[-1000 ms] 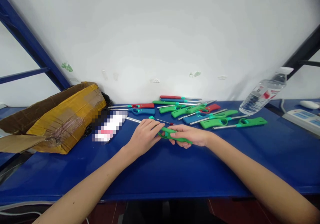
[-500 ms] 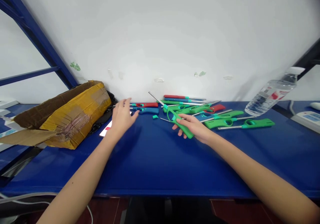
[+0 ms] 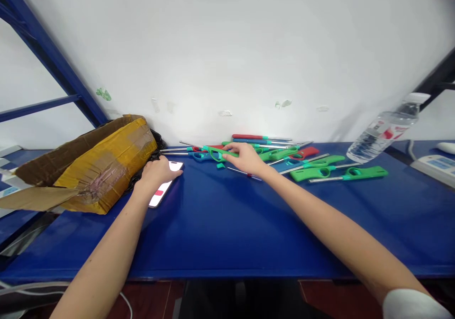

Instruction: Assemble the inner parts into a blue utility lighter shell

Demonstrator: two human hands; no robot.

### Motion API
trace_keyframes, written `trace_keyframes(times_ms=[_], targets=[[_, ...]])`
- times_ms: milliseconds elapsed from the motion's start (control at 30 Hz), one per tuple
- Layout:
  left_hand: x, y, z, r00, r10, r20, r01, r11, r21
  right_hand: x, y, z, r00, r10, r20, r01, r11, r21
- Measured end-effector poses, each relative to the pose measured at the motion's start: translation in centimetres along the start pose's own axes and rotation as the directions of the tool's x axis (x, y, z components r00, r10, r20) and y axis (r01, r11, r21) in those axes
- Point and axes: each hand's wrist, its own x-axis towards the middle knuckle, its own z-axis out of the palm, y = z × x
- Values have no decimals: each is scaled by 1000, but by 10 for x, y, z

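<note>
My right hand (image 3: 245, 159) is closed on the handle of a green lighter (image 3: 217, 154), whose metal rod points left over a blue lighter (image 3: 201, 156) and a red one. My left hand (image 3: 158, 171) is at the phone (image 3: 164, 186), by its upper left edge; the fingertips are hidden, so its grip cannot be made out. To the right of my right hand lie several green lighters (image 3: 368, 172), a red lighter (image 3: 306, 153) and others by the wall. A small teal piece (image 3: 221, 166) and a thin metal rod (image 3: 243, 173) lie on the blue table (image 3: 220, 229).
An open cardboard box with yellow tape (image 3: 110, 167) stands at the left, black plastic behind it. A water bottle (image 3: 384, 129) leans in view at the right. Beyond it is a white device (image 3: 435, 167). A white wall (image 3: 227, 63) bounds the back.
My right hand has moved left and away from me with the green lighter, now lying flatter. My left hand has come down leftward onto the phone, which now sits more to the right and nearer.
</note>
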Motion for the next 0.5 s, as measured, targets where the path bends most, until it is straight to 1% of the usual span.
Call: trace_keyframes(times_ms=[67,167,233,300,367,433,500], targets=[[-3,-6,-5,999,-28,42,28,1000,10,15,-6,14,998,-33,49,37,997,-72],[-7,-13,-9,994,-59,94,57,998,21,31,-13,37,990,-67,123,88,981,-175],[-10,-12,-11,995,-57,82,55,998,23,38,-15,52,986,-76,148,105,974,-200],[-13,-7,-10,1000,-26,3,25,999,21,43,-15,64,980,-90,175,128,967,-220],[-14,-1,-6,991,54,-123,-52,998,23,47,-13,73,975,-112,193,157,958,-238],[-14,7,1,961,179,-212,-179,984,19,49,-12,78,970,-142,196,192,946,-261],[-14,14,10,912,299,-281,-306,952,19,50,-9,79,969,-168,183,217,933,-288]])
